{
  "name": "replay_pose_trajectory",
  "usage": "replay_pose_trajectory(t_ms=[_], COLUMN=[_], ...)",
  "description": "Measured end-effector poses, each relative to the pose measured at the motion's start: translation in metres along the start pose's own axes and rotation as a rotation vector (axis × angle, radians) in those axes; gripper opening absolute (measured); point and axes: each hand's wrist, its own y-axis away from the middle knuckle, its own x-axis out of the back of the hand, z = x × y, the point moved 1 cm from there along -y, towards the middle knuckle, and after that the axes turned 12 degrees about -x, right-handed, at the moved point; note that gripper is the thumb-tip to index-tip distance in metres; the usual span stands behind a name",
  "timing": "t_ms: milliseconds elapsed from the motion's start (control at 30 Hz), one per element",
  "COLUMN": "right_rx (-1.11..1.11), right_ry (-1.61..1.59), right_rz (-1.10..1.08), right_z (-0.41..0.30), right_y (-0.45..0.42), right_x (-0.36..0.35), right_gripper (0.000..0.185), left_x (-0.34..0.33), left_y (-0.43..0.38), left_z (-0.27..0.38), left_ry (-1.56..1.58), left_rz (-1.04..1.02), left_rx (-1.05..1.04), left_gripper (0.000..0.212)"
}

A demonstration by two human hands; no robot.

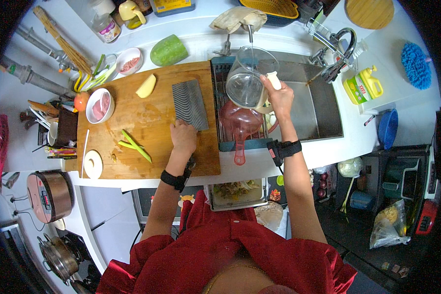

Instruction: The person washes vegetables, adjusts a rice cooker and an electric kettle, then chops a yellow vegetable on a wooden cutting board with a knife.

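My right hand (281, 97) grips the handle of a clear glass pitcher (242, 82), tilted over the left side of the sink. Water runs into it in a thin stream from a spout (250, 33) wrapped in cloth. On the wooden cutting board (150, 117), my left hand (183, 137) is closed at the near end of a cleaver (190, 103) with a wavy-patterned blade; its handle is hidden beneath the fingers. The blade lies flat. Below the pitcher, a translucent red plastic ladle (240, 121) rests over a dark rack (224, 134), partly covering some pale food.
The board bears a pale yellow wedge (146, 86), green stalk pieces (136, 146), a bowl of raw meat (100, 106) and a round white lid (93, 164). Behind stand a bowl of minced meat (129, 61) and a cut green gourd (169, 50). A chrome faucet (341, 51) overhangs the sink (297, 106).
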Motion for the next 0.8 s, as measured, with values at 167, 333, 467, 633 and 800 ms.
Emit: replay_pose_trajectory(t_ms=[167,333,467,633,800], right_rx=[-0.005,0.045,-0.011,-0.028,0.016], right_ry=[-0.020,-0.073,-0.027,-0.021,0.003], right_rz=[-0.014,0.016,-0.007,-0.007,0.020], right_z=[-0.0060,-0.0041,-0.0041,-0.0062,-0.0018], right_y=[0.0041,0.0031,0.0027,0.0046,0.0015], right_x=[0.0007,-0.0007,0.0008,0.0014,0.0005], right_gripper=[0.043,0.038,0.044,0.045,0.045], left_x=[-0.0036,-0.0002,-0.0001,0.0036,0.0051], left_y=[-0.0011,-0.0013,-0.0018,-0.0007,0.0011], left_z=[-0.0018,-0.0011,-0.0009,0.0006,0.0010], left_ry=[0.037,0.061,0.031,0.033,0.010], left_rz=[-0.014,-0.020,-0.040,-0.039,-0.050], left_rx=[0.026,0.027,0.035,0.035,0.023], left_gripper=[0.021,0.020,0.021,0.021,0.022])
